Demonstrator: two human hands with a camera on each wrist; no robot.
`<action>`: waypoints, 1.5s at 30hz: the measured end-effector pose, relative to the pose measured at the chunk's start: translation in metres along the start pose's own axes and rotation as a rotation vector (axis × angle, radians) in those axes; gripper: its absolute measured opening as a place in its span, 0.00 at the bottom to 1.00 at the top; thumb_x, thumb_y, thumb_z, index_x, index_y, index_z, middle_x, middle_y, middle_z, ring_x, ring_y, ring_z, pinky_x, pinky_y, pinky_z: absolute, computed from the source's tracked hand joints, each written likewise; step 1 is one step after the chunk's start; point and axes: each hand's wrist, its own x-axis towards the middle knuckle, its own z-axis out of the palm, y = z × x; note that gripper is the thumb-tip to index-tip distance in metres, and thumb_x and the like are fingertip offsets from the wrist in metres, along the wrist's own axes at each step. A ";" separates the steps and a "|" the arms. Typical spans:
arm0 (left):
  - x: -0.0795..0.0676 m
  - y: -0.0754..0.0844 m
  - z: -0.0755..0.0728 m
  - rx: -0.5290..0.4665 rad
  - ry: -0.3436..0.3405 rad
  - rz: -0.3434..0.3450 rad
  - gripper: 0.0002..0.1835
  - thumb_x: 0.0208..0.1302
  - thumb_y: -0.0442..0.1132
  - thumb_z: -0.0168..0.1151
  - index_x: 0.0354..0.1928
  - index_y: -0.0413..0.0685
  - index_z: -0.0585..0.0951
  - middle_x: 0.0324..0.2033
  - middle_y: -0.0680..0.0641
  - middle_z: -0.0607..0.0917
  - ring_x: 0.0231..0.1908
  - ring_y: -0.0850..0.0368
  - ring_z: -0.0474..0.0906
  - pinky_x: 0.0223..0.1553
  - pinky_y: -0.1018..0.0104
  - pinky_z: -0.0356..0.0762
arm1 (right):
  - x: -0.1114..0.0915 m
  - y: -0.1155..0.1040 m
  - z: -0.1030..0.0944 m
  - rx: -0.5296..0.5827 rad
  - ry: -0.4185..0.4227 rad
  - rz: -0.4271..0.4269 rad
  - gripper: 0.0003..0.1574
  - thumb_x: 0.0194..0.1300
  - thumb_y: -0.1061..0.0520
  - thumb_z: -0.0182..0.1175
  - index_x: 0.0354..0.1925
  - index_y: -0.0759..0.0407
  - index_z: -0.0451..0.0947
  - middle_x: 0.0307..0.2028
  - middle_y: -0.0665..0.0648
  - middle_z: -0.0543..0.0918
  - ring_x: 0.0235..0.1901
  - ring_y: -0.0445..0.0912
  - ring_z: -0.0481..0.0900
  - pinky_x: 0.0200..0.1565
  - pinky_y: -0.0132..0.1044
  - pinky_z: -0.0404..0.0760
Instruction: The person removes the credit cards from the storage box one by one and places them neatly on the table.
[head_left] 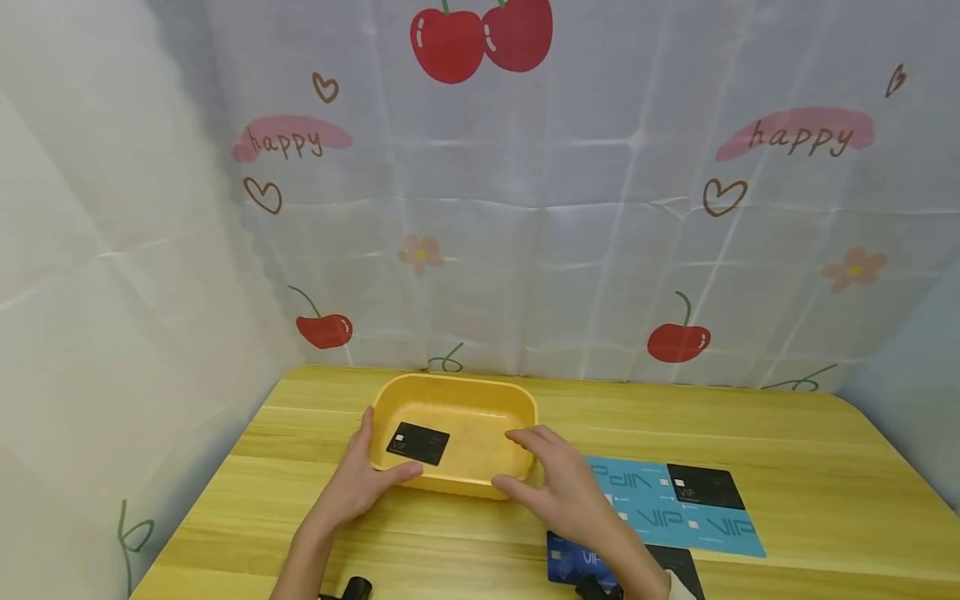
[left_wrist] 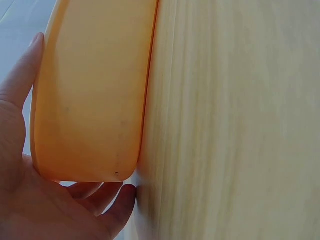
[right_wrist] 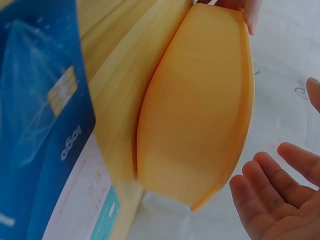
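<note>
A yellow plastic bin (head_left: 480,421) stands on the table, with a black VIP card (head_left: 417,443) lying inside at its left. My left hand (head_left: 356,479) holds the bin's left end, thumb on the near rim and fingers around the side. From the left wrist, the thumb shows at the rim of the bin (left_wrist: 92,90) and the fingers bend around its end. My right hand (head_left: 562,483) hovers by the bin's right end, fingers spread. In the right wrist view that hand (right_wrist: 280,195) is apart from the bin wall and holds nothing.
Right of the bin lie several teal VIP cards (head_left: 658,518) with a black card (head_left: 705,487) at their upper right. A dark blue card (head_left: 564,560) and another black card (head_left: 681,567) lie partly beneath the right forearm. A printed curtain (head_left: 525,275) hangs behind the table.
</note>
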 end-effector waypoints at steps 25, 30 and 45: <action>-0.002 0.002 -0.001 0.012 -0.002 -0.011 0.69 0.52 0.58 0.75 0.78 0.41 0.35 0.74 0.31 0.45 0.71 0.36 0.48 0.69 0.39 0.46 | 0.028 -0.004 0.030 0.099 -0.021 -0.085 0.31 0.62 0.47 0.70 0.59 0.60 0.78 0.50 0.55 0.80 0.46 0.52 0.79 0.45 0.48 0.80; -0.002 0.002 -0.001 0.002 -0.001 -0.006 0.68 0.52 0.57 0.75 0.78 0.41 0.35 0.74 0.31 0.46 0.71 0.36 0.48 0.69 0.38 0.47 | 0.036 -0.007 0.036 0.122 -0.048 -0.081 0.30 0.62 0.49 0.69 0.58 0.60 0.78 0.49 0.55 0.81 0.45 0.52 0.78 0.47 0.48 0.80; 0.000 0.001 -0.001 -0.028 -0.011 0.017 0.66 0.55 0.53 0.75 0.77 0.41 0.35 0.74 0.32 0.45 0.72 0.36 0.45 0.69 0.38 0.47 | 0.060 -0.011 0.052 0.287 -0.218 -0.058 0.32 0.69 0.47 0.63 0.62 0.66 0.74 0.52 0.63 0.81 0.48 0.53 0.80 0.51 0.47 0.79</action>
